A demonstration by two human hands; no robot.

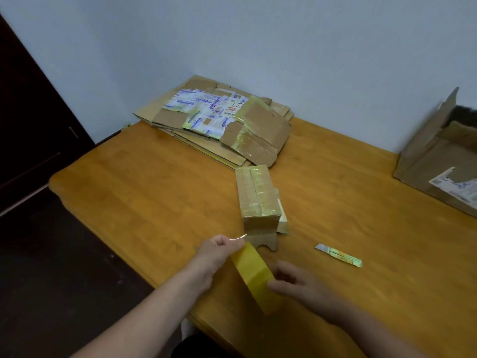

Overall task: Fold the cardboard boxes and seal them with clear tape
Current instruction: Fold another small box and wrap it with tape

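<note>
Two hands meet over the tape roll [255, 275] at lower centre of the frame. The left hand [219, 250] pinches the roll's loose end between curled fingers; the right hand [291, 282] grips the roll's lower side. Just above them a taped box [258, 200] stands on the bench [129, 192], a flap sticking out at its near end. A knife [338, 255] lies right of the hands. At upper centre is a stack of flat cardboard [219, 120]; an open box [436, 161] sits at the right edge.
</note>
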